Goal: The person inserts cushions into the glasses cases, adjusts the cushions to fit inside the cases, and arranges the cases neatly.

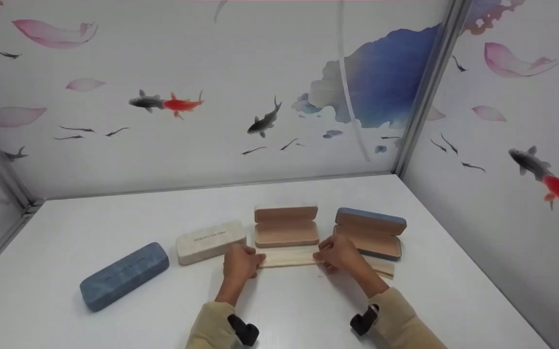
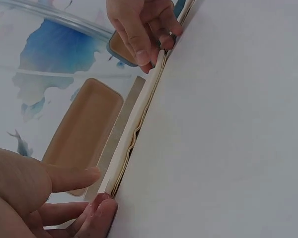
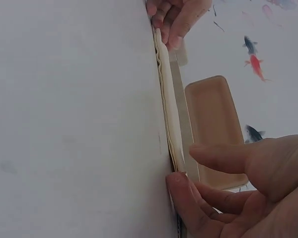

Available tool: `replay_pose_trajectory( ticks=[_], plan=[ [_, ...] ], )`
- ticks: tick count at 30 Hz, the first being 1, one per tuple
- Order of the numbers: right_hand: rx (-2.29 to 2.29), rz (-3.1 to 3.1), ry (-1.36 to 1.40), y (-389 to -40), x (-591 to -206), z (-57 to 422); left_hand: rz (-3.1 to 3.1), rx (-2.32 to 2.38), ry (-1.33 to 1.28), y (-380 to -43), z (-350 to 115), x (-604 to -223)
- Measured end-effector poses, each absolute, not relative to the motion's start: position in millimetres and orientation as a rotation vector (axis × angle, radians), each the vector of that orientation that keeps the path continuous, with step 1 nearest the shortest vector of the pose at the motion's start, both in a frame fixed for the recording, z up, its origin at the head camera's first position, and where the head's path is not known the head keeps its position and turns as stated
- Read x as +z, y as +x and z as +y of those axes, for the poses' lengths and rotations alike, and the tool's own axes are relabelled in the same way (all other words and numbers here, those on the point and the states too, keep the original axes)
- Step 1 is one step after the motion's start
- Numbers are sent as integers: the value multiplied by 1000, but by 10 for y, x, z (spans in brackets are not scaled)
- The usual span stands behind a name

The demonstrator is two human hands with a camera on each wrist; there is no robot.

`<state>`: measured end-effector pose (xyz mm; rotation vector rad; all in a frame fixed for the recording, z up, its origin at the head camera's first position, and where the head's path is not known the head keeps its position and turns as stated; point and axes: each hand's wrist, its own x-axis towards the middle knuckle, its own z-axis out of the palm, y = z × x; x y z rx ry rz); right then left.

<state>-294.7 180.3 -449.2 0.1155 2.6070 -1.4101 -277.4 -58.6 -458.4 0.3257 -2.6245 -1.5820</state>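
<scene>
On table | left hand, right hand | holding folded cloth

White surface at six. White wall at twelve: printed fish, blue blot past one. Metal posts at two and nine.

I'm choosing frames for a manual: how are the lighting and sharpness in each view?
Head view: fairly even light, soft shadow below the right hand, lettering on the cream case too soft to read; left wrist view: dim, greyish, blue wall print soft; right wrist view: hazy, pale tabletop nearly featureless.
</scene>
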Motion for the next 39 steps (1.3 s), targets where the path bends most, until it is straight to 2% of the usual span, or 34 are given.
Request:
replay_pose_trajectory(
  ticks=[29,39],
  plan=[
    [-1475,2602,120,-2954,-4531,1801,-2597,-1555,250,-2725,-582,-4562],
    [-1420,2677,141,-2988,-4471,1787,-2567,-1666,374,-2754,-584,-4516]
  ],
)
